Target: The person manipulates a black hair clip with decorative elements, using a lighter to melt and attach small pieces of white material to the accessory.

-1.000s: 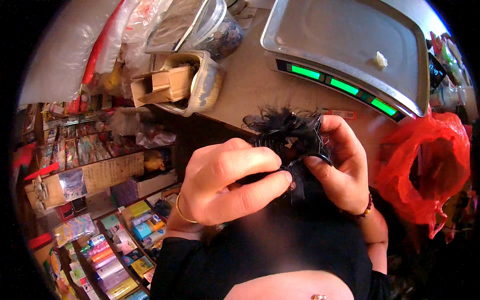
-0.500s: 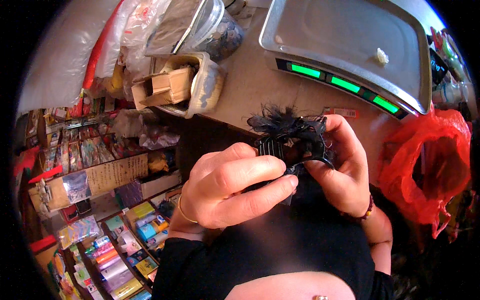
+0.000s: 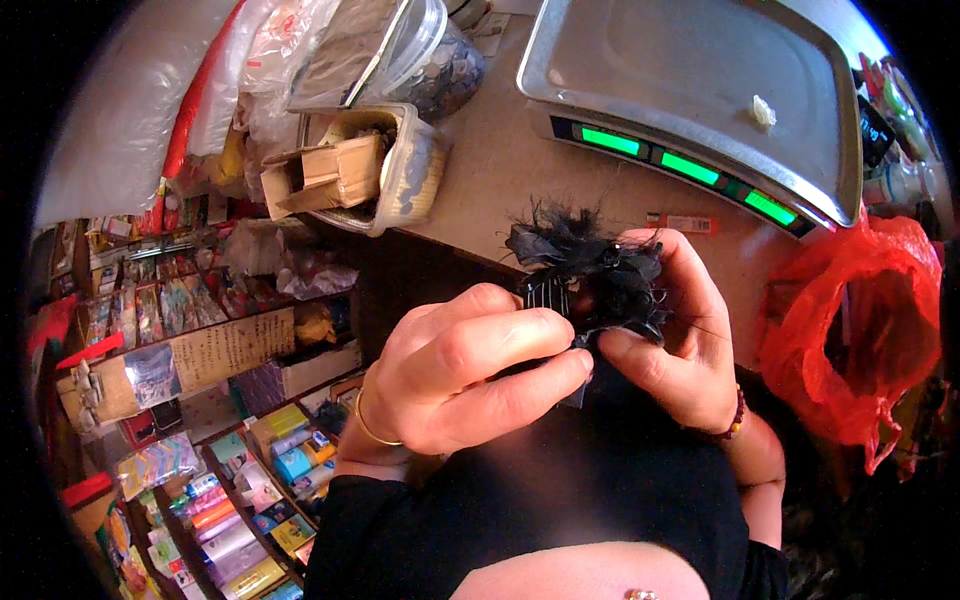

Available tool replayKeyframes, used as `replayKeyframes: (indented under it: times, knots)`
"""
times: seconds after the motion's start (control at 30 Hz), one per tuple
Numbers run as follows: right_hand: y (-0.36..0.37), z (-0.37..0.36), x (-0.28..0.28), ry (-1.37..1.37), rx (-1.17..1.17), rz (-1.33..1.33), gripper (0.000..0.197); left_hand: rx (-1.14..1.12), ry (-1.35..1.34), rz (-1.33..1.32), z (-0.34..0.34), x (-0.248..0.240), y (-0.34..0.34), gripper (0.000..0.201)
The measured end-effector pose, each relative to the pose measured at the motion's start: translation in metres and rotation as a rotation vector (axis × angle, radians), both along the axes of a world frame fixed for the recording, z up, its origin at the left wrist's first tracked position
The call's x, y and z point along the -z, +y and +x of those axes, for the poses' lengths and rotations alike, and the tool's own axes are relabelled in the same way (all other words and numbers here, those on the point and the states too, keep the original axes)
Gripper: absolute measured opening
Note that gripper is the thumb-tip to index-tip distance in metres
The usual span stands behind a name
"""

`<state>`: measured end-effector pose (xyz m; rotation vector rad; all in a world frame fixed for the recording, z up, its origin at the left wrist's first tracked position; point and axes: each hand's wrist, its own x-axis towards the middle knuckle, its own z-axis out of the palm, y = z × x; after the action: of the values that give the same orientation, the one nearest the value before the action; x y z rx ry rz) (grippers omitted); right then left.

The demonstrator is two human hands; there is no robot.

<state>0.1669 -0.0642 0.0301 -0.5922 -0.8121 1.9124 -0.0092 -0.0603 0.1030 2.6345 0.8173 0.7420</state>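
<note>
A black hair clip [image 3: 590, 262] with ruffled, frayed fabric and a row of comb-like teeth is between my two hands, above my lap and in front of the counter. My left hand [image 3: 465, 372] is closed on its left side, thumb hidden, with the fingertips at the toothed part. On the other side, my right hand [image 3: 685, 345] grips the ruffled end between its thumb below and its curled fingers behind. The underside of the clip is mostly covered by my fingers.
A metal-topped weighing scale [image 3: 690, 70] with lit green displays stands on the counter [image 3: 490, 150]. Left of it are a tub of coins [image 3: 440, 75] and a plastic box [image 3: 415, 170] holding cardboard. A red plastic bag [image 3: 790, 330] hangs at the right. Shelves of packaged goods [image 3: 230, 520] fill the lower left.
The hair clip has turned slightly in my hands, so its ruffles now look fuller and stand higher. My right thumb has shifted a little to the left. My left hand has hardly moved.
</note>
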Motion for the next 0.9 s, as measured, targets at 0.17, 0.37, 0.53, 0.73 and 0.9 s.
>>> replayKeyframes:
  times: [0.17,0.37,0.53,0.73,0.9]
  knots:
    - [0.002,0.0,-0.001,-0.106,0.07,0.033,0.05,-0.089,-0.042,-0.013,0.001,0.007,0.003,0.028]
    - [-0.006,-0.003,0.001,-0.151,0.203,0.15,0.053,-0.426,-0.736,-0.442,0.015,0.042,-0.014,0.048]
    - [-0.006,0.0,0.01,-0.22,0.224,0.325,0.057,-0.406,-0.395,-0.402,0.007,0.053,-0.013,0.046]
    - [0.002,0.008,0.004,-0.116,0.258,0.34,0.035,-0.429,-0.525,-0.609,0.011,0.044,-0.017,0.036]
    - [0.009,0.015,0.004,-0.247,0.242,0.595,0.026,-0.515,-0.347,-0.617,0.011,0.041,-0.02,0.027]
